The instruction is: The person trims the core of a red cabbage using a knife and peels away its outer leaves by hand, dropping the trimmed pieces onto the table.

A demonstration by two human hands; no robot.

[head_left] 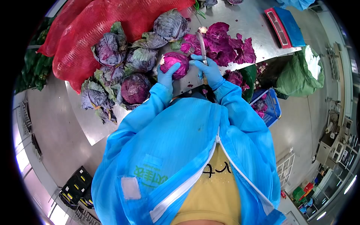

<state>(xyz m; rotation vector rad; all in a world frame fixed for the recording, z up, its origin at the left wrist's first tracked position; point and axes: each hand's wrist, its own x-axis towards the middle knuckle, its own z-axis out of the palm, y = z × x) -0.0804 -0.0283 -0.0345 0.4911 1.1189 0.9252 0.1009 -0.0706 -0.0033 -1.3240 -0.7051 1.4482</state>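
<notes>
My left hand (167,76), in a blue glove, is wrapped round a trimmed purple cabbage (177,64) with its pale cut stem toward the left. Just right of the cabbage, my right hand (208,71), also gloved, grips a knife (202,47) with a curved blade pointing up, away from me. Loose purple leaves (221,43) lie beyond and to the right of the knife. Several untrimmed cabbages (135,88) with dull outer leaves are piled to the left of my left hand.
Red mesh sacks (90,37) lie on the metal table (92,127) at the back left. A red and blue box (285,28) stands at the back right. Off the right edge are a green bin (249,80), a blue basket (275,108) and a green bag (300,77).
</notes>
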